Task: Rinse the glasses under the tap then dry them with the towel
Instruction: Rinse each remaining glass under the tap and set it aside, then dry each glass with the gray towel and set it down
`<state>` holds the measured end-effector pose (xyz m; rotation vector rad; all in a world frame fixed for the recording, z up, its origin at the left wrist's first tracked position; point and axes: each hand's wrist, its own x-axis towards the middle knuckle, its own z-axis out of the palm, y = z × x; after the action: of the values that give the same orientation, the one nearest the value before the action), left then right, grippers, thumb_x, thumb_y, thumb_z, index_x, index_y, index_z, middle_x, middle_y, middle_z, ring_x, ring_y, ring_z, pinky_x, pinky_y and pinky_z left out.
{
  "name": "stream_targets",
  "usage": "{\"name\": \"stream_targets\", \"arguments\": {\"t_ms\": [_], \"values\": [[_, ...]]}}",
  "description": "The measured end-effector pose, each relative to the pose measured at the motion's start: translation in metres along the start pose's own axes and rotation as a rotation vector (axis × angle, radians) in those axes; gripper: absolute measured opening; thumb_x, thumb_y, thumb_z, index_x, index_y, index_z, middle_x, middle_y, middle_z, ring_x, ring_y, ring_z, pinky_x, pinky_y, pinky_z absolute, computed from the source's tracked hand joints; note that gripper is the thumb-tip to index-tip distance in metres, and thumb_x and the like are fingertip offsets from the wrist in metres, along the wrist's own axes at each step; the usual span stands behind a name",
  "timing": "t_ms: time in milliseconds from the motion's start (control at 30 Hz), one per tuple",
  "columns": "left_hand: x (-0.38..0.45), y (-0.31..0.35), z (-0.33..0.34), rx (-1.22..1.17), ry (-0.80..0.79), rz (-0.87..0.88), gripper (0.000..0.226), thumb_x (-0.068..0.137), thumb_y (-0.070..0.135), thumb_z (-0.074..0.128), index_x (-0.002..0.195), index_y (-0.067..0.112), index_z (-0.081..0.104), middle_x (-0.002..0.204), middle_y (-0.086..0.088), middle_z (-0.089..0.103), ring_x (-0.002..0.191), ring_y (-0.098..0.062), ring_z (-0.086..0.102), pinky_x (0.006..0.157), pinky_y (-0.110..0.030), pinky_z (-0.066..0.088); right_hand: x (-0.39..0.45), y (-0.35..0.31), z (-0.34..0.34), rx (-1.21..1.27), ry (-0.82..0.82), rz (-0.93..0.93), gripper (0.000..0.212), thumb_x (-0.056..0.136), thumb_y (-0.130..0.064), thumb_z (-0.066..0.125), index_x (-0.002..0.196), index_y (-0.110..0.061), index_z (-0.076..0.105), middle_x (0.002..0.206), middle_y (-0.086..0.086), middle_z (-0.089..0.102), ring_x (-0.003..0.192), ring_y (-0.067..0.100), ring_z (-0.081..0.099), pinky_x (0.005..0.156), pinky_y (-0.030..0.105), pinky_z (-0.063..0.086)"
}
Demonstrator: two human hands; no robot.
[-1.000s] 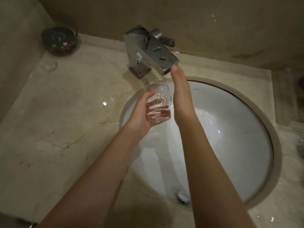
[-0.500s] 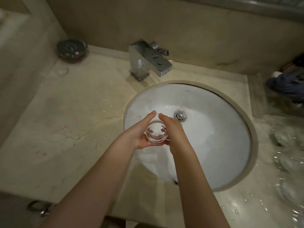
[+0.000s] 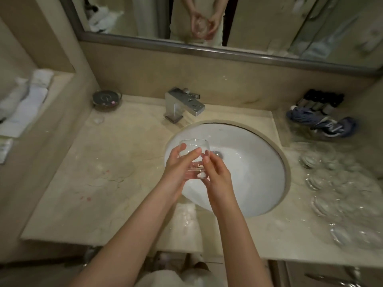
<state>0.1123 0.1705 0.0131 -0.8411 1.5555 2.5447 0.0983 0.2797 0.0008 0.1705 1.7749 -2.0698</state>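
A clear round glass (image 3: 194,149) is held over the white sink (image 3: 259,175), upright and tilted slightly away from me. My left hand (image 3: 178,167) wraps round its left side. My right hand (image 3: 215,176) grips its right side and base. The chrome tap (image 3: 183,105) stands behind the basin with no water visible under its spout. Several more clear glasses (image 3: 339,191) lie on the counter at the right. White folded towels (image 3: 24,100) sit on the ledge at the far left.
A dark round dish (image 3: 106,98) stands at the back left of the marble counter (image 3: 103,172). A blue cloth (image 3: 323,124) and dark bottles (image 3: 323,100) fill the back right corner. A mirror (image 3: 228,21) runs along the wall.
The glass came away from under the tap, toward me, and now sits lower over the basin. My right hand moved from the tap onto the glass. My head has pulled back.
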Motion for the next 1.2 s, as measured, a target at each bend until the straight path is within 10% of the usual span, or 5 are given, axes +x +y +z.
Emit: {"name": "stream_targets", "arguments": {"t_ms": [133,667,867,1067,1200], "values": [[-0.019,0.009,0.026,0.054,-0.039,0.045,0.086,0.056,0.036,0.084,0.132,0.026,0.046,0.11,-0.012,0.071,0.097,-0.03,0.072,0.096,-0.053,0.052,-0.019,-0.012,-0.024,-0.019,0.001,-0.074,0.041,0.094,-0.034,0.056,0.132,-0.02,0.054,0.124,0.0,0.063,0.103,0.004,0.065,0.075,0.017,0.052],[-0.005,-0.038,0.205,-0.11,-0.105,0.056,0.056,0.088,0.014,0.068,0.137,0.02,0.042,0.073,0.011,0.075,0.09,-0.027,0.072,0.092,-0.052,0.054,0.017,-0.08,-0.197,-0.051,0.057,-0.104,0.029,0.091,-0.028,0.065,0.117,-0.02,0.058,0.119,0.011,0.066,0.109,0.018,0.063,0.079,0.023,0.048],[0.029,-0.047,0.25,-0.074,-0.02,0.03,0.052,0.088,0.015,0.067,0.133,0.023,0.043,0.104,-0.003,0.069,0.093,-0.024,0.07,0.061,-0.031,0.059,0.064,-0.099,-0.241,-0.113,0.09,-0.113,0.018,0.096,-0.028,0.057,0.11,-0.018,0.059,0.116,0.009,0.065,0.111,0.025,0.062,0.088,0.029,0.052],[0.073,-0.042,0.265,-0.079,0.067,0.058,0.052,0.085,0.017,0.07,0.132,0.019,0.046,0.11,-0.007,0.054,0.104,-0.029,0.06,0.054,-0.026,0.054,0.15,-0.134,-0.282,-0.736,0.208,-0.31,0.036,0.098,-0.025,0.052,0.128,-0.005,0.057,0.12,0.013,0.063,0.112,0.025,0.057,0.097,0.033,0.04],[0.099,-0.046,0.26,-0.006,0.111,0.057,0.059,0.073,0.024,0.08,0.122,0.028,0.047,0.109,0.001,0.058,0.114,-0.03,0.061,0.095,-0.055,0.052,0.207,-0.137,-0.297,-1.128,0.232,-0.39,0.044,0.096,-0.025,0.053,0.137,-0.009,0.049,0.133,0.018,0.049,0.125,0.034,0.041,0.102,0.039,0.033]]}}
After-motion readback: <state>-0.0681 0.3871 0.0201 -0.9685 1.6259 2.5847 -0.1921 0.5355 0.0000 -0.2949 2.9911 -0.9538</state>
